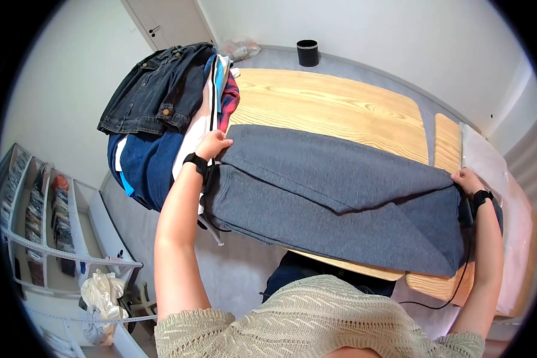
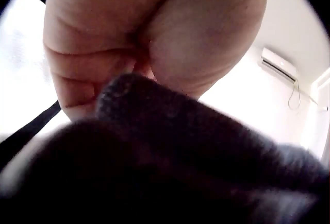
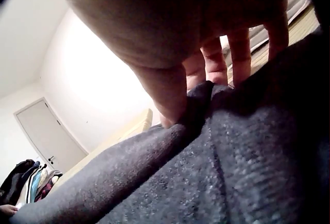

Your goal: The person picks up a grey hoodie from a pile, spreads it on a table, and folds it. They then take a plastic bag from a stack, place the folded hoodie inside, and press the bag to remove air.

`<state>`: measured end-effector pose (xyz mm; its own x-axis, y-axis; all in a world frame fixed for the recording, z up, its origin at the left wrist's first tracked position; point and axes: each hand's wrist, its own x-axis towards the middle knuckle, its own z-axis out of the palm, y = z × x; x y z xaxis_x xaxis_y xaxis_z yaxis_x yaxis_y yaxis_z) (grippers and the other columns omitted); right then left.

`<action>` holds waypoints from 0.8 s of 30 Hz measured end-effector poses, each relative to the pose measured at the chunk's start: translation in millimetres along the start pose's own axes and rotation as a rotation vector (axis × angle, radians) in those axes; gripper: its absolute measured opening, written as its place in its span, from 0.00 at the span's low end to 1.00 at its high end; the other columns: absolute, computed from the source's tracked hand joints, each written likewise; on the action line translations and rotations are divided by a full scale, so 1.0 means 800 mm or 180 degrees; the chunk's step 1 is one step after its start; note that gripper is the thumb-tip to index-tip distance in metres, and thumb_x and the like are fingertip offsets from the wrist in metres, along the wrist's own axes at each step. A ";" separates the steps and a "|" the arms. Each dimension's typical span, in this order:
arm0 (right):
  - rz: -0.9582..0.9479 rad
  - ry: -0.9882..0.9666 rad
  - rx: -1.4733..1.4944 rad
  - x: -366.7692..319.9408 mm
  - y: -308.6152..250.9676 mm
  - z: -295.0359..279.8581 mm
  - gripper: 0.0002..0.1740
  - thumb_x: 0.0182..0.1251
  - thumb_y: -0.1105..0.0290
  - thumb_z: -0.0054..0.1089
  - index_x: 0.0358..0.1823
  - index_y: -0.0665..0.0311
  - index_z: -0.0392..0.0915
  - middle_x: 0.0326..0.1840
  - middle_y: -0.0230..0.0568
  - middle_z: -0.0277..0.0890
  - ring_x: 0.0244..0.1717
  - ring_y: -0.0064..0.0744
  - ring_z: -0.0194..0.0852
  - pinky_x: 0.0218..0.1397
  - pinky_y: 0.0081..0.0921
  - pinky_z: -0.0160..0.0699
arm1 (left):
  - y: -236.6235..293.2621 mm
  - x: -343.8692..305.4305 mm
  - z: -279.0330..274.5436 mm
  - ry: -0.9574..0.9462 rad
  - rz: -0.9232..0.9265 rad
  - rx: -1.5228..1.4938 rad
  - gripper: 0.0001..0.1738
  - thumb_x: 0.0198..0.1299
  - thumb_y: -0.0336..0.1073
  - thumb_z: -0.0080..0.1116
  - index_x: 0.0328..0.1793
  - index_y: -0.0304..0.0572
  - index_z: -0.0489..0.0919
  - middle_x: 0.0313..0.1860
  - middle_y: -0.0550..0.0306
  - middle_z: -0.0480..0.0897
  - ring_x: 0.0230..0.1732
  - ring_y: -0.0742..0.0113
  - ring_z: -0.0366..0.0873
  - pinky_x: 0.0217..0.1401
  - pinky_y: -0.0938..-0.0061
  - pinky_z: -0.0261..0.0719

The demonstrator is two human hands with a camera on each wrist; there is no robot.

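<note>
Dark grey trousers (image 1: 316, 173) lie stretched lengthwise across the wooden table, their two legs side by side with the upper one partly lapped over the lower. At the hem end, on the left, my left hand (image 1: 213, 145) pinches the far leg's edge. In the left wrist view, the fingers and thumb of that hand (image 2: 149, 38) close around a thick fold of the cloth. My right hand (image 1: 468, 180) grips the far edge at the other end. The right wrist view shows the thumb and fingers of this hand (image 3: 206, 54) pinching a raised fold of grey fabric.
A pile of clothes with a dark denim jacket (image 1: 161, 89) on top stands at the table's left end. Bare wood of the table (image 1: 334, 95) shows behind the trousers. Plastic-wrapped items (image 1: 501, 173) lie at the right. A black bin (image 1: 308, 53) stands by the wall.
</note>
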<state>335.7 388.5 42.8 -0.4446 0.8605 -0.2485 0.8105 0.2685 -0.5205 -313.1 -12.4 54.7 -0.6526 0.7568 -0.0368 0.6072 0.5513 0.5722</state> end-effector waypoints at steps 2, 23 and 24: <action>-0.0150 0.0029 -0.0154 0.005 0.007 0.000 0.15 0.60 0.62 0.63 0.25 0.67 0.74 0.22 0.30 0.70 0.25 0.21 0.63 0.30 0.24 0.65 | 0.035 -0.021 -0.008 0.0039 -0.0119 0.0177 0.18 0.57 0.35 0.62 0.52 0.35 0.74 0.40 0.51 0.80 0.41 0.63 0.78 0.46 0.71 0.75; 0.1395 0.1743 0.0408 -0.239 0.141 -0.141 0.27 0.56 0.48 0.64 0.45 0.65 0.78 0.43 0.41 0.78 0.46 0.28 0.74 0.50 0.29 0.70 | 0.066 -0.081 0.055 -0.1187 0.1436 0.1991 0.28 0.68 0.47 0.42 0.74 0.63 0.58 0.76 0.48 0.51 0.77 0.45 0.41 0.70 0.44 0.50; 0.1206 0.1920 0.0188 -0.249 0.144 -0.120 0.33 0.54 0.46 0.65 0.49 0.71 0.77 0.45 0.46 0.78 0.48 0.32 0.75 0.52 0.29 0.71 | 0.066 -0.082 0.056 -0.1150 0.1388 0.2025 0.28 0.68 0.47 0.41 0.74 0.63 0.58 0.77 0.49 0.51 0.77 0.45 0.41 0.70 0.44 0.49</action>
<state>554.2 289.9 110.8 0.1658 0.9840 0.0652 0.8379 -0.1057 -0.5354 -218.1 -17.0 50.8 -0.1819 0.9533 -0.2413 0.9804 0.1948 0.0305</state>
